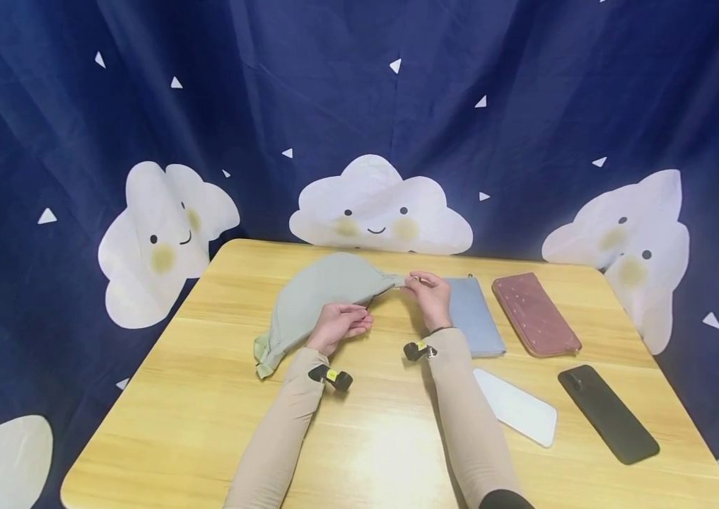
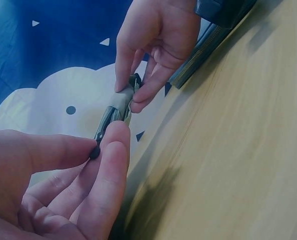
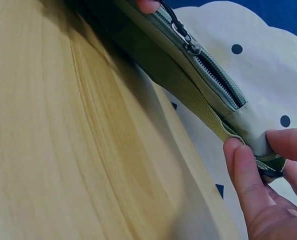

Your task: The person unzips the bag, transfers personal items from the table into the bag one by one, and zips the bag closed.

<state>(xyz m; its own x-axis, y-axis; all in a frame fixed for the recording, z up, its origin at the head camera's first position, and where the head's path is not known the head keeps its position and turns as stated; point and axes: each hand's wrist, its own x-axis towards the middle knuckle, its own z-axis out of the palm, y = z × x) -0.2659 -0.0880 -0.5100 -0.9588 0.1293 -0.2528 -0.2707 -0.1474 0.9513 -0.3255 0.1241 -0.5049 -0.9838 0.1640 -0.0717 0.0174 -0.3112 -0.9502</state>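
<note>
Dark blue cloth [image 1: 334, 106] printed with smiling clouds [image 1: 381, 191] backs the wooden bench [image 1: 168, 424] in the head view, where a grey-green bag [image 1: 317, 286] sits towards the far side, left of a blue pouch [image 1: 476, 322]. From the left wrist, the left hand [image 2: 73, 185] closes in a pinch on the bag's black zipper pull [image 2: 94, 151]. From the right wrist, the right hand [image 3: 263, 192] grips the bag's end, and the zipper [image 3: 212, 74] is parted between its slider [image 3: 191, 46] and that end.
</note>
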